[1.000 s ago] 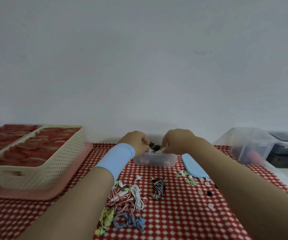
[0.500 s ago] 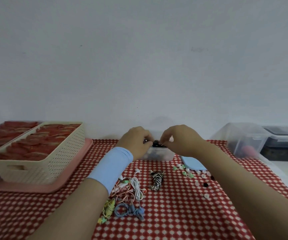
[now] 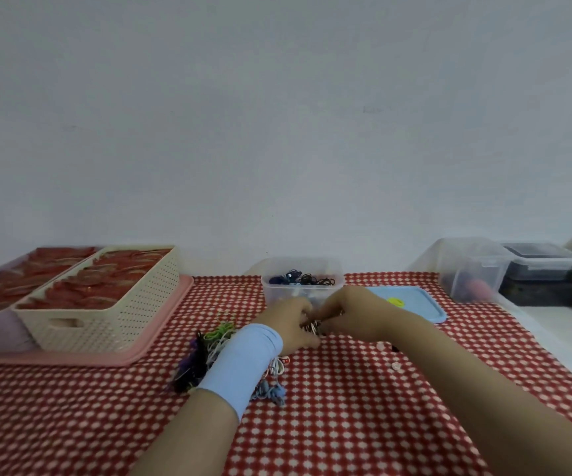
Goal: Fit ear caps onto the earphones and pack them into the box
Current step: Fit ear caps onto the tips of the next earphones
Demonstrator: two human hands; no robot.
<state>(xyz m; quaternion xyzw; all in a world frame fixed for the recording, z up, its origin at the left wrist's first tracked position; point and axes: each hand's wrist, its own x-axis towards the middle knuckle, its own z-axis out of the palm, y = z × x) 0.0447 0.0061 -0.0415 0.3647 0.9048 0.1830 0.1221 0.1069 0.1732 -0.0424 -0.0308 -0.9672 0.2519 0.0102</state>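
- Meeting low over the red-and-white checked cloth (image 3: 346, 424), just in front of the clear box (image 3: 277, 293), the left hand (image 3: 288, 326) and the right hand (image 3: 349, 317) close on one small black-and-white coiled earphone (image 3: 312, 327)
- The left hand's fingers are curled inward and grip the coil from its own side; the wrist behind wears a pale blue wristband (image 3: 243, 365)
- The right hand's fingers are bent, and their tips pinch the same coil from the opposite side; most of the coil is hidden between the two hands
- The clear box stands uncovered at the far edge of the cloth, with dark blue and black cords lying inside it
- Its blue lid (image 3: 418, 307) lies flat on the cloth just right of the box, behind the right hand, and has a yellow-green spot on top
- A loose pile of earphones (image 3: 214, 345) in green, white, purple and blue lies on the cloth beside and under the left wrist
- A few pale ear caps (image 3: 396, 365) lie scattered on the cloth next to the right forearm
- At far left a cream perforated basket (image 3: 112, 310) holding red packets sits on a pink tray (image 3: 160, 341)
- At far right, off the cloth, stand a clear lidded container (image 3: 470, 269) and a dark container (image 3: 542, 273)
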